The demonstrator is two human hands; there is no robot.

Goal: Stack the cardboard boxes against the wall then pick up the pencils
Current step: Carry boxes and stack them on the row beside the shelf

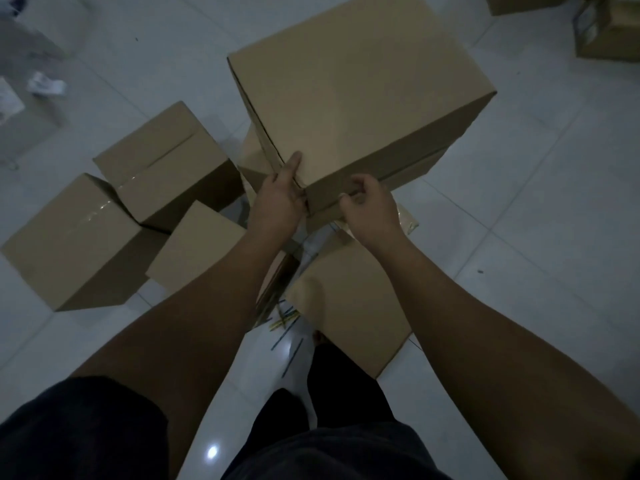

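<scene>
A large cardboard box [360,84] is held up above the floor, tilted, its near corner toward me. My left hand [280,195] grips that corner's left edge, thumb on top. My right hand [370,206] is curled around the lower right edge of the same corner. Under the lifted box another box [256,157] is partly hidden. Several more boxes lie on the floor: two taped ones at left [162,157] [76,237], a small one [197,244] and one near my feet [349,303]. Several pencils [284,323] are scattered on the tiles between my arms.
White tiled floor [536,220] all around. More cardboard boxes [609,32] stand at the top right. Crumpled white paper [45,84] and a grey shape lie at the top left. My legs in dark shorts fill the bottom of the view.
</scene>
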